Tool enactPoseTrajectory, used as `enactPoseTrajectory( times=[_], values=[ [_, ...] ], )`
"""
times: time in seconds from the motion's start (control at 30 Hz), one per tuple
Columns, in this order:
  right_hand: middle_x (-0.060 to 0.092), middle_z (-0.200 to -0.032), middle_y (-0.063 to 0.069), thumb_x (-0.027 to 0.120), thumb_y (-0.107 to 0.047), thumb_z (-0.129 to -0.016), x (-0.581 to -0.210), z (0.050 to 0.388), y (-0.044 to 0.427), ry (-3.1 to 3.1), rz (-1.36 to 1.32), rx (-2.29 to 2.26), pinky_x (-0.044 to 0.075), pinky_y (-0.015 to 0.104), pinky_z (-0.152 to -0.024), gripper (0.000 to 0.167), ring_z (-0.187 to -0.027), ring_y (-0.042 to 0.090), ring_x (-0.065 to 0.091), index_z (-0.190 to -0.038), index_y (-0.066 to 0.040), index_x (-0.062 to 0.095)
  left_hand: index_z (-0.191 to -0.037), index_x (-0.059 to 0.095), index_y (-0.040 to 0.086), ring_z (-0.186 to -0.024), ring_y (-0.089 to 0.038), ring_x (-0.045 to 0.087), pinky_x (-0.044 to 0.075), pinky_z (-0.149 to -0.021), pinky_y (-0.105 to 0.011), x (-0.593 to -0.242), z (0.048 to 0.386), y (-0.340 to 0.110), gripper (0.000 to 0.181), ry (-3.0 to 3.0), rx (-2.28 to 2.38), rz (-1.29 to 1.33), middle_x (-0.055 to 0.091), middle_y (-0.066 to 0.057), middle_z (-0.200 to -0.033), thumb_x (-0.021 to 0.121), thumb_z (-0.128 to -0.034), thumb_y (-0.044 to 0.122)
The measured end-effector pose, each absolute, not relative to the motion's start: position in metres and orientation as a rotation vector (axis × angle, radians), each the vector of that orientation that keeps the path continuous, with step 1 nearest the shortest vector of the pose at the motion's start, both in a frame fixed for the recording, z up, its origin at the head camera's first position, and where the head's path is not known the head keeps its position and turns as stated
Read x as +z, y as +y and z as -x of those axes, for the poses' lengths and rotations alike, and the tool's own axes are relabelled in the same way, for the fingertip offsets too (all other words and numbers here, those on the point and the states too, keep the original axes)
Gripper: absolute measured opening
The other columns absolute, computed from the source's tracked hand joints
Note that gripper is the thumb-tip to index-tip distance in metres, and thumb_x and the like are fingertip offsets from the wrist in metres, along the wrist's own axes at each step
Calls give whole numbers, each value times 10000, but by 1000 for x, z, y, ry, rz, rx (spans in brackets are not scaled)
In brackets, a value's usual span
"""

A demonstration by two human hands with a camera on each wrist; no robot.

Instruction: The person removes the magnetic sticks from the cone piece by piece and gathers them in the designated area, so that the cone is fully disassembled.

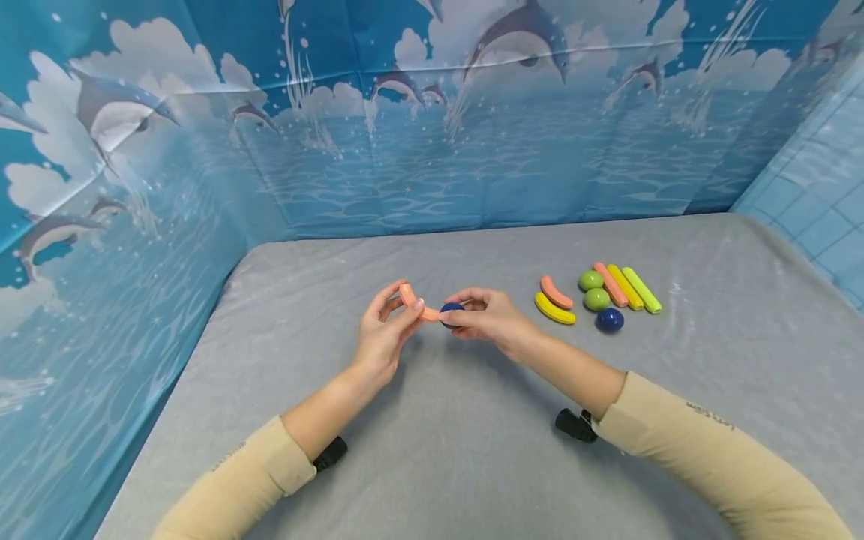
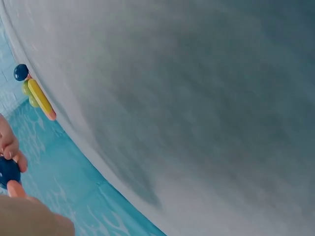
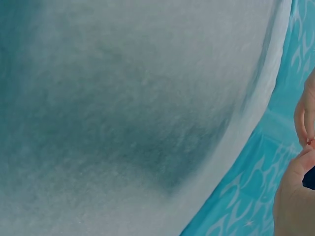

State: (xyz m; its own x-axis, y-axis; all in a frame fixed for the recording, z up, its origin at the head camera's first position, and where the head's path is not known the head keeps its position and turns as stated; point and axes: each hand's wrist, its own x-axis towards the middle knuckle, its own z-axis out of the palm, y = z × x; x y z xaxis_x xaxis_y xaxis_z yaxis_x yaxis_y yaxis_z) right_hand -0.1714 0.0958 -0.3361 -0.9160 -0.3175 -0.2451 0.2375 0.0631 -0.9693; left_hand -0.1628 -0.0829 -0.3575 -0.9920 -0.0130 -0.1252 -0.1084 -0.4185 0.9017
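Between thumb and fingers, my left hand (image 1: 383,330) pinches a curved orange piece (image 1: 428,313) shaped like a small banana. My right hand (image 1: 491,321) grips a dark blue ball (image 1: 451,307), partly covered by the fingers. The lower end of the orange piece meets the ball, or nearly so; I cannot tell whether they are joined. Both hands are held above the grey cloth. In the left wrist view the blue ball (image 2: 9,172) shows at the left edge with fingertips around it. In the right wrist view only a sliver of the ball (image 3: 309,179) appears beside the right hand.
To the right on the grey cloth (image 1: 432,450) lie a curved orange piece (image 1: 556,292), a curved yellow piece (image 1: 555,309), two green balls (image 1: 590,280), another blue ball (image 1: 610,320) and straight orange, yellow and lime sticks (image 1: 641,289). A dolphin-print curtain (image 1: 432,150) hangs behind.
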Motion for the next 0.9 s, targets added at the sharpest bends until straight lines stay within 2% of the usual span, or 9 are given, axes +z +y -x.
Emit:
enactPoseTrajectory(
  times=[0.07,0.23,0.37,0.53,0.63,0.8,0.9],
  values=[
    [602,-919,86,709,-143,-828,-336,172,96,1936,71,-1920,477,442,-874,428,-775,221,637,-1180,43,553,-1337,501,88,-834,-124,626,500,-825,-261,-357,163,-80,500,1700,2611,161,484,-95,-1127,624,-866,-27],
    [624,-907,81,707,-131,-819,-338,173,99,1945,115,-1898,481,449,-867,363,-815,281,623,-1126,30,597,-1336,515,77,-830,-120,618,503,-819,-264,-358,163,-76,492,1759,2618,158,509,-100,-1100,634,-866,-6],
    [632,-924,94,685,-102,-816,-340,173,103,1979,199,-1812,484,455,-858,331,-870,304,612,-1115,22,616,-1341,505,53,-848,-124,631,509,-806,-267,-361,162,-76,499,1790,2570,134,518,-112,-1059,632,-864,-15],
    [625,-973,103,652,-102,-817,-340,174,112,2039,309,-1673,490,448,-851,337,-963,369,582,-1138,-4,625,-1315,541,91,-889,-147,628,504,-828,-292,-362,162,-76,474,1858,2476,26,535,-109,-1062,653,-860,23],
    [636,-953,90,651,-118,-815,-340,175,116,2075,363,-1608,495,445,-829,327,-922,370,585,-1125,-14,638,-1306,553,99,-893,-158,621,496,-849,-312,-360,161,-76,467,1905,2416,-52,538,-106,-1070,662,-856,41],
    [637,-906,84,648,-103,-816,-344,174,124,2092,455,-1533,492,414,-768,315,-772,255,573,-1116,-9,648,-1302,553,68,-857,-141,627,499,-844,-324,-361,157,-74,467,1938,2335,-128,558,-102,-1036,657,-850,11],
    [638,-908,85,659,-106,-820,-346,172,129,2094,478,-1513,487,410,-759,318,-761,245,567,-1126,-22,646,-1297,552,48,-834,-137,629,505,-834,-329,-362,155,-72,464,1921,2331,-143,565,-99,-1015,651,-847,-6]
  ],
)
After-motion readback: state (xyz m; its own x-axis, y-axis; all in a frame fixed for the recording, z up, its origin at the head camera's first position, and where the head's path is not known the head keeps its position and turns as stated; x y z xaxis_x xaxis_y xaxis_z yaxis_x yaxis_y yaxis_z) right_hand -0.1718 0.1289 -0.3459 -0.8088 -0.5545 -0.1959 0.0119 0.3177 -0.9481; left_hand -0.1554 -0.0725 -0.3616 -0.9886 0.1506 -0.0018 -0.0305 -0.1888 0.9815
